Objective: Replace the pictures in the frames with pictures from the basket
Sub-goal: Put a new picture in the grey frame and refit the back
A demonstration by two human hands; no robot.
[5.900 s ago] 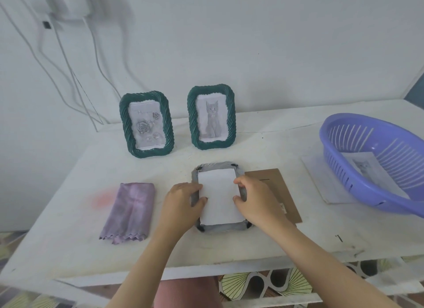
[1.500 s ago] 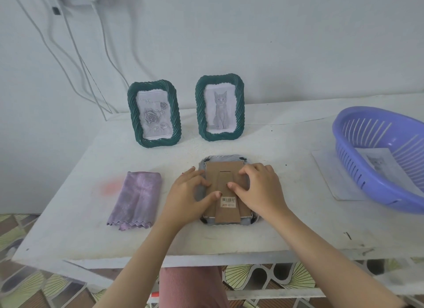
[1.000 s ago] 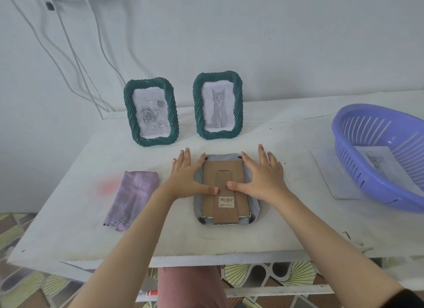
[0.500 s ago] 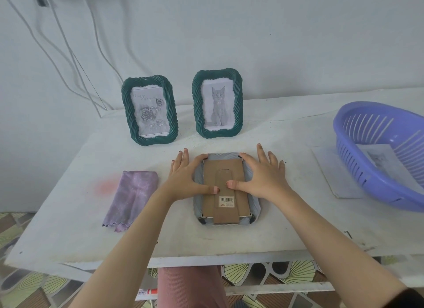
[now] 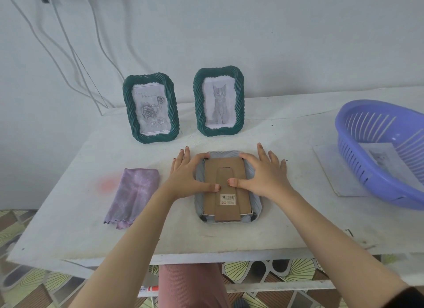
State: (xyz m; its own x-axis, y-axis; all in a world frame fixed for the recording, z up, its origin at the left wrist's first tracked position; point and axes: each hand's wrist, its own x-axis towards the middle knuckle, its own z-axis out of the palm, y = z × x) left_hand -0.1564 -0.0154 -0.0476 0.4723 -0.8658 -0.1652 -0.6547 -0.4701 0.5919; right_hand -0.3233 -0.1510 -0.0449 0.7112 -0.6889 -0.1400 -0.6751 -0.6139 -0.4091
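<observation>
A grey frame [image 5: 256,204] lies face down at the table's middle, its brown cardboard back [image 5: 227,172] with a barcode sticker seated in it. My left hand [image 5: 189,175] and my right hand [image 5: 263,173] lie flat on either side, fingers spread, both thumbs pressing on the cardboard and index fingertips at the frame's top corners. Two green frames stand upright against the wall: one with a rose picture [image 5: 151,108], one with a cat picture [image 5: 219,101]. A purple basket [image 5: 358,151] at the right holds a loose picture [image 5: 382,157].
A folded lilac cloth [image 5: 133,193] lies left of the grey frame. A white sheet [image 5: 335,170] lies partly under the basket. Cables [image 5: 75,53] hang down the wall at the back left. The table's front edge runs just below the grey frame.
The paper went into the grey frame and the cardboard back was laid over it. Both hands then opened flat beside the frame, thumbs on the back; they have barely moved in the last half second.
</observation>
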